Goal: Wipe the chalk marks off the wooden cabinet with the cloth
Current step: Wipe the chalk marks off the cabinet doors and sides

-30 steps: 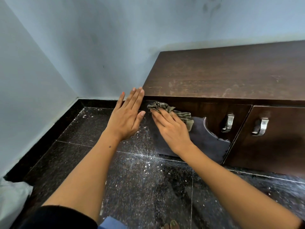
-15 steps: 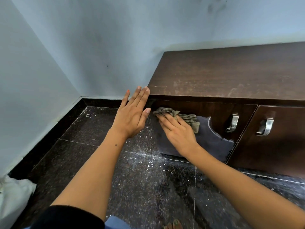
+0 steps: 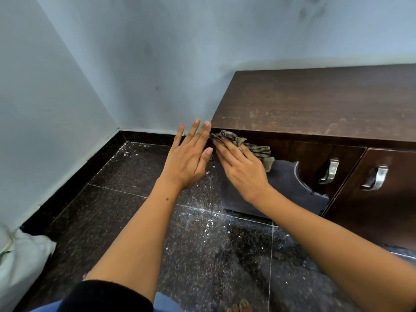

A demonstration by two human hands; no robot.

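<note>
Wooden cabinet (image 3: 315,104) door gets rubbed by the right hand (image 3: 242,170), flat fingers pressing the cloth (image 3: 243,144). The left hand (image 3: 188,161), fingers straight, steadies its corner. Next, probably rub lower.

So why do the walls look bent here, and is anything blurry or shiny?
Head view: the wide-angle lens bows the wall edges; the lower right forearm is motion-blurred; soft light glints off the metal handles and polished floor, while the right hand and cloth stay fairly sharp.

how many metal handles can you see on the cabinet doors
2. One handle is on the door being wiped, right of the cloth. The other handle is on the next door to the right. More may lie beyond the frame's right edge.
</note>
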